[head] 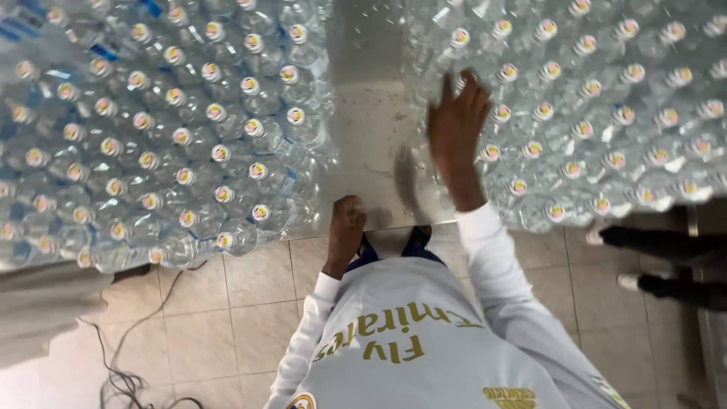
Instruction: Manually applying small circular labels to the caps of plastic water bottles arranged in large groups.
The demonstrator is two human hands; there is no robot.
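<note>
A bare metal tabletop (371, 129) carried two blocks of clear plastic water bottles: one block (151, 129) on the left, the other (598, 113) on the right, with an open strip between them. A tiled floor (235, 318) lay before the tabletop's near edge.

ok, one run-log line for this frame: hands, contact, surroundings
left hand: fist on metal table edge | right hand: open, at right bottle pack | left bottle pack: untouched
</note>
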